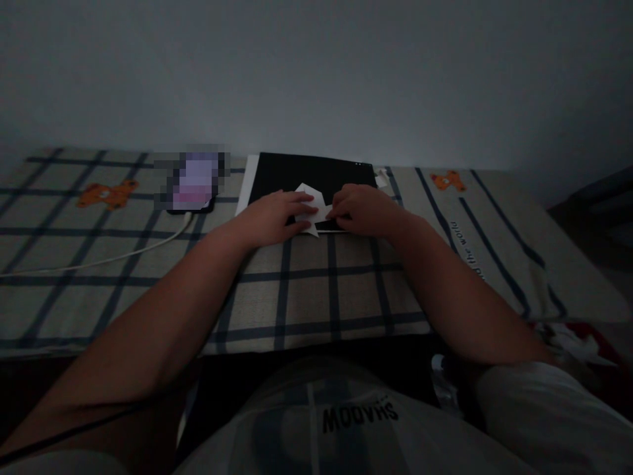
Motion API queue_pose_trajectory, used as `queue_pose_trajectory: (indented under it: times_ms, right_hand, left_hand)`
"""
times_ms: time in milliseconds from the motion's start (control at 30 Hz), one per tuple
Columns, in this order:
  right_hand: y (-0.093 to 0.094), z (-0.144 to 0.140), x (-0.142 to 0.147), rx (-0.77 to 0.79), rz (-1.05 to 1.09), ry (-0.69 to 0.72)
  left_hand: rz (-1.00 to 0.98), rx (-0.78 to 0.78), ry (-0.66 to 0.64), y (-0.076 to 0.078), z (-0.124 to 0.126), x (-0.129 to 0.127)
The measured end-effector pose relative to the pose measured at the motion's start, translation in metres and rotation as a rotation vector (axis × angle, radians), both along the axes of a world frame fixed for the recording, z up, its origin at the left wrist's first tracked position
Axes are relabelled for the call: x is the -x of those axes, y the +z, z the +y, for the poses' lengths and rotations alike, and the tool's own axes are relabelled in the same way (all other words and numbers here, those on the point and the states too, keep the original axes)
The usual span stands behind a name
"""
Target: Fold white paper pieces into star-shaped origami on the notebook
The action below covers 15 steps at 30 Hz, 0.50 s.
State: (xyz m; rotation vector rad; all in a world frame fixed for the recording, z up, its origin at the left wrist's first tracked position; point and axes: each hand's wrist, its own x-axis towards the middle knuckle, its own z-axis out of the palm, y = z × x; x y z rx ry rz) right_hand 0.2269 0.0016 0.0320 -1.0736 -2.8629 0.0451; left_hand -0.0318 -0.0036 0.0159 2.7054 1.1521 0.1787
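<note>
A small piece of folded white paper [305,191] lies on a black, flat sheet or booklet [316,169], with one pointed corner sticking out past its near edge. My left hand [274,216] rests on the paper from the left, its fingers spread over the surface and the thumb near the lower corner. On the other side, my right hand [366,210] has its fingers curled, with thumb and fingertips pinching the paper's right corner. The exact folds are hard to make out in the dim light.
A checked cloth [306,290] covers the table, which meets a plain wall [316,79]. To the left lies a phone [195,181] with a white cable [143,249]. Crumpled white paper [382,178] sits behind my right hand. A clear bottle [444,386] stands below the table edge.
</note>
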Motion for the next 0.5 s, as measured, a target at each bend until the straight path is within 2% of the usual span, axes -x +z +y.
queue_pose_trajectory:
  times_ms: [167, 500]
  right_hand:
    - [0.0099, -0.0033, -0.0038, 0.033, -0.059, -0.004]
    - [0.0040, -0.0027, -0.0015, -0.032, 0.022, 0.017]
  left_hand:
    - [0.015, 0.013, 0.003, 0.0004, -0.0003, 0.0001]
    - [0.012, 0.024, 0.003, -0.0018, 0.0018, 0.0019]
